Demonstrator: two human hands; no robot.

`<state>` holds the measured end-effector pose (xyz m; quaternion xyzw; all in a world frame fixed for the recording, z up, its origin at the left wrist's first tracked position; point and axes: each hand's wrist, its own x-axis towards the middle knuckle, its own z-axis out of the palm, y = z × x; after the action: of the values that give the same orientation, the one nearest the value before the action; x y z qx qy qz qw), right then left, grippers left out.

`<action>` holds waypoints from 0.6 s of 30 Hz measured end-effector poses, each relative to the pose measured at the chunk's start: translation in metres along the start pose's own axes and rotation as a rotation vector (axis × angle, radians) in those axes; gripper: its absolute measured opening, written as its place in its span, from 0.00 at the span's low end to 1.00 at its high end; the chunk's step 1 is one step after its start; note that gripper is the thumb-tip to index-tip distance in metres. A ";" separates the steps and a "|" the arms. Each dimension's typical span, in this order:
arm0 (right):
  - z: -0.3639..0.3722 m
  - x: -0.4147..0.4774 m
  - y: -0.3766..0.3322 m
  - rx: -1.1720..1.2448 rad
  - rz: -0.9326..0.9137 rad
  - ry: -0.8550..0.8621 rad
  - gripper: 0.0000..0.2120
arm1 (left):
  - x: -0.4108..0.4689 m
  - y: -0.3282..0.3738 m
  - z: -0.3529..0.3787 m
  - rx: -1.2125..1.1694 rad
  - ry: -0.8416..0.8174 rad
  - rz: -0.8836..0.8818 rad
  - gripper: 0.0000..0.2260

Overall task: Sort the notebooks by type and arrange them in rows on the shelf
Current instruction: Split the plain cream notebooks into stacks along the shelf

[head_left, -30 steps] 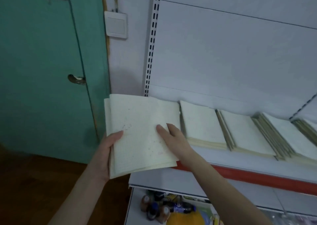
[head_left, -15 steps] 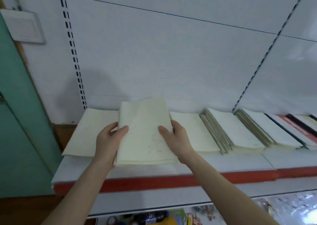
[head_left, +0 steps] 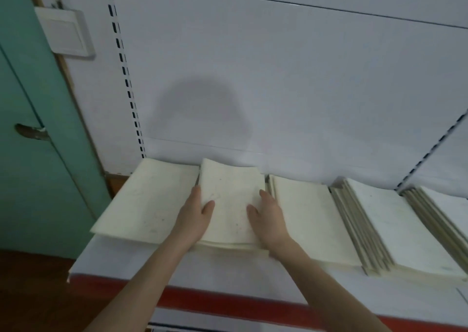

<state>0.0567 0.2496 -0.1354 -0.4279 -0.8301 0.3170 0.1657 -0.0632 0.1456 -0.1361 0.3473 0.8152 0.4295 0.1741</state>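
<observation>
Now landed: notebook stack (head_left: pixel 230 200), airborne moments earlier, sits on shelf (head_left: pixel 177 268) near left end, between end pile (head_left: pixel 149 205) and next pile (head_left: pixel 309 217). Left hand (head_left: pixel 195 215), right hand (head_left: pixel 268 220) grip its side edges, thumbs atop cover; release likely next.

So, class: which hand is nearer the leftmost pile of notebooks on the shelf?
Left. The left hand lies right beside the leftmost pile; the right hand is across the held stack, farther off.
</observation>
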 end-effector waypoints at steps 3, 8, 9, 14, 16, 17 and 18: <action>0.000 0.003 0.002 -0.023 0.000 -0.018 0.22 | 0.004 -0.003 0.003 -0.029 -0.054 0.003 0.20; 0.002 0.003 0.003 -0.080 0.012 -0.020 0.11 | 0.006 -0.005 0.003 0.002 -0.057 0.018 0.17; 0.002 0.003 0.002 -0.105 0.005 -0.020 0.09 | 0.006 -0.005 0.003 0.025 -0.041 0.024 0.16; -0.010 0.000 -0.007 -0.236 -0.071 0.003 0.08 | -0.019 -0.008 -0.018 0.127 0.033 0.198 0.07; -0.016 -0.002 -0.018 -0.327 -0.127 0.006 0.14 | -0.036 -0.015 -0.036 0.169 0.055 0.319 0.13; -0.018 -0.003 -0.025 -0.364 -0.152 0.008 0.17 | -0.044 -0.020 -0.046 0.200 0.057 0.342 0.17; -0.018 -0.005 -0.034 -0.383 -0.169 0.012 0.19 | -0.053 -0.026 -0.057 0.240 0.057 0.356 0.20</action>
<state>0.0486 0.2380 -0.0990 -0.3823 -0.9071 0.1355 0.1123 -0.0700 0.0640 -0.1255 0.4917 0.7910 0.3628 0.0299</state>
